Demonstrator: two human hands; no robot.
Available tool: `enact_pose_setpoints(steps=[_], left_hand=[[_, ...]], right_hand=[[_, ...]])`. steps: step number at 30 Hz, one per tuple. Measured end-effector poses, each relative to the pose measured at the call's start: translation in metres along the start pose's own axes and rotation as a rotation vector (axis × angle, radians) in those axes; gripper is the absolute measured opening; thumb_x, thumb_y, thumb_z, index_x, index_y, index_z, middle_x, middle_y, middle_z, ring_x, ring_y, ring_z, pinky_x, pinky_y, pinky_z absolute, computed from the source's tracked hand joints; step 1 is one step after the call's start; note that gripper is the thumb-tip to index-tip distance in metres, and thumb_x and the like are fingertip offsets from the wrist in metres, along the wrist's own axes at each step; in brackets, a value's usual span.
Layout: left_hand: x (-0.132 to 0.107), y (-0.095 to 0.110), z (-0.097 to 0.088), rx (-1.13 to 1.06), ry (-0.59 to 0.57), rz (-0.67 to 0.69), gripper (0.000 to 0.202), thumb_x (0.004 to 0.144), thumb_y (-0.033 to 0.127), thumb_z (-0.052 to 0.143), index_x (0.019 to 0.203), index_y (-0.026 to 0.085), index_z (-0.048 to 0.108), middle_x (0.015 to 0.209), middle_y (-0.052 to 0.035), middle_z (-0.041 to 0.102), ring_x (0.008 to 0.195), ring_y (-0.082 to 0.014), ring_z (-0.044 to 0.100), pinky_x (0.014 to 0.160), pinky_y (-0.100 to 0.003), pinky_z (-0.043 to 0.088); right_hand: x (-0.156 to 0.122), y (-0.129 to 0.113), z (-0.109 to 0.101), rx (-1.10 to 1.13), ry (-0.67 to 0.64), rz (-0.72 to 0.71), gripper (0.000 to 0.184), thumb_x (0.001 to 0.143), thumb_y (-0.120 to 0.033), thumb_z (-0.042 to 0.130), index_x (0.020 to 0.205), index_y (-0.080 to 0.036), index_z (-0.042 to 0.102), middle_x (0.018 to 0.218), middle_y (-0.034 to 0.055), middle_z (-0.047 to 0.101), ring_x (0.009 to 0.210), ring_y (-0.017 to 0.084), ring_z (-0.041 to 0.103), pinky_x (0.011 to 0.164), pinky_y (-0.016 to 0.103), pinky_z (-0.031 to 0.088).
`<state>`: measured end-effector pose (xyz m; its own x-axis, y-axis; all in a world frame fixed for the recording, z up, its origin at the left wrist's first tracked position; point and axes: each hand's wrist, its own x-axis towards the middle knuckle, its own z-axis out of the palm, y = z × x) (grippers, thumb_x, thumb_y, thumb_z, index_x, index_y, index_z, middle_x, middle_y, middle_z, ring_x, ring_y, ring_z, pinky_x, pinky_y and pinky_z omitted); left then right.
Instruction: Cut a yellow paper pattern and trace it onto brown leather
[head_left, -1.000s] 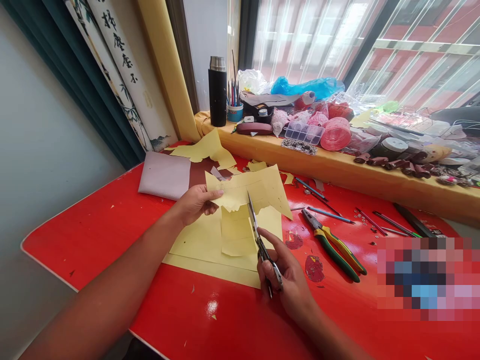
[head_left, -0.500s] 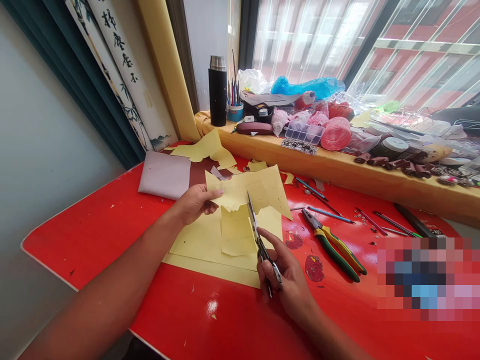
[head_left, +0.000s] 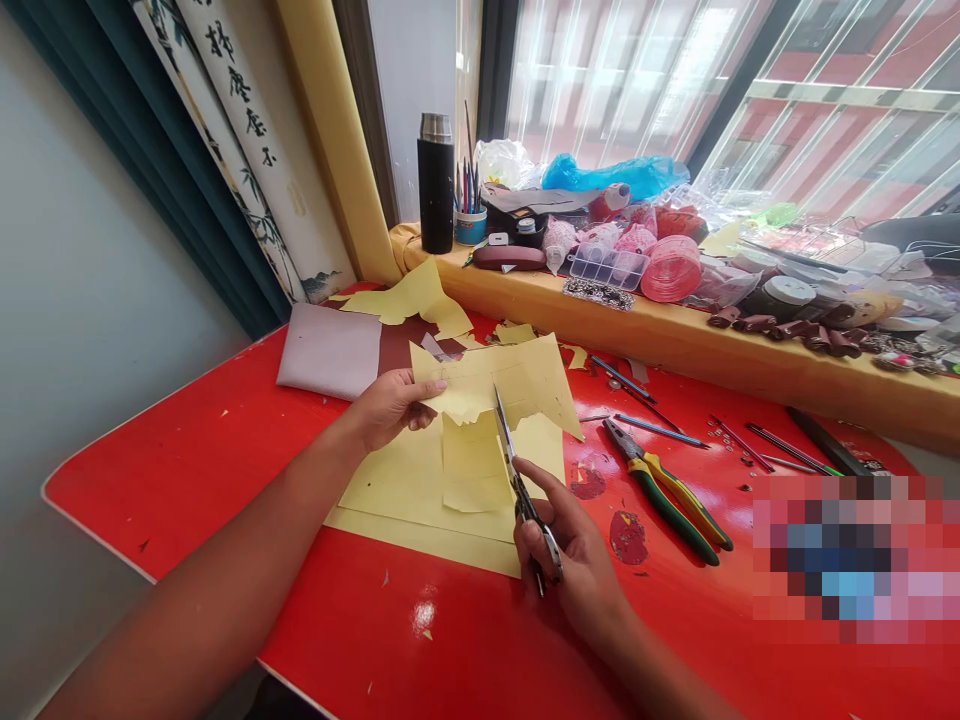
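Note:
My left hand [head_left: 397,410] pinches the left end of a yellow sheet of paper [head_left: 525,375], thumb on top. Faint drawn lines cross the sheet, and its lower edge is ragged. In my right hand [head_left: 566,540] is a pair of scissors [head_left: 521,495], fingers in the handles and index finger stretched along the side. The scissors' blades point up and away from me, lying at the sheet's lower edge with their tip near its middle. Below, a smaller yellow piece [head_left: 472,470] rests on larger yellow sheets [head_left: 397,480] on the red table [head_left: 360,620].
Pliers [head_left: 667,490] with green and yellow handles lie to the right, near several pencils [head_left: 660,430]. A pale folder [head_left: 330,350] and yellow offcuts [head_left: 412,295] sit behind my left hand. A black flask [head_left: 436,185] and cluttered craft supplies line the sill [head_left: 517,290].
Almost nothing differs. The held sheet's upper edge has dipped very slightly; both hands and the scissors stay in nearly the same place.

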<state>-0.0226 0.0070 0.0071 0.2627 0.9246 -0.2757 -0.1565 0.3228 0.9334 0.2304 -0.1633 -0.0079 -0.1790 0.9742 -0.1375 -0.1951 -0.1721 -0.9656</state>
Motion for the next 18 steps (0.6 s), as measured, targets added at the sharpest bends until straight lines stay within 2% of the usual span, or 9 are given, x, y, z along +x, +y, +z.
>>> enact_pose_setpoints(steps=[12,18], left_hand=[[-0.0008,-0.0001,-0.0004,0.000,-0.003,0.000,0.038,0.070,0.036,0.096,0.077,0.014,0.066,0.069,-0.0005,0.064,0.048,-0.0076,0.055,0.040,-0.019,0.034],[0.0002,-0.0012,-0.0016,0.002,-0.014,0.000,0.036,0.070,0.036,0.096,0.078,0.014,0.068,0.070,-0.0012,0.065,0.047,-0.0070,0.054,0.039,-0.019,0.034]], right_hand=[[-0.0018,-0.0021,0.0014,0.001,-0.002,0.009,0.074,0.093,-0.063,0.076,0.151,-0.022,0.055,0.059,-0.0131,0.040,0.040,0.011,0.050,0.039,0.021,0.047],[-0.0008,-0.0029,0.0013,-0.012,0.000,0.012,0.076,0.092,-0.065,0.077,0.150,-0.022,0.055,0.062,-0.0116,0.045,0.040,0.011,0.051,0.038,0.022,0.047]])
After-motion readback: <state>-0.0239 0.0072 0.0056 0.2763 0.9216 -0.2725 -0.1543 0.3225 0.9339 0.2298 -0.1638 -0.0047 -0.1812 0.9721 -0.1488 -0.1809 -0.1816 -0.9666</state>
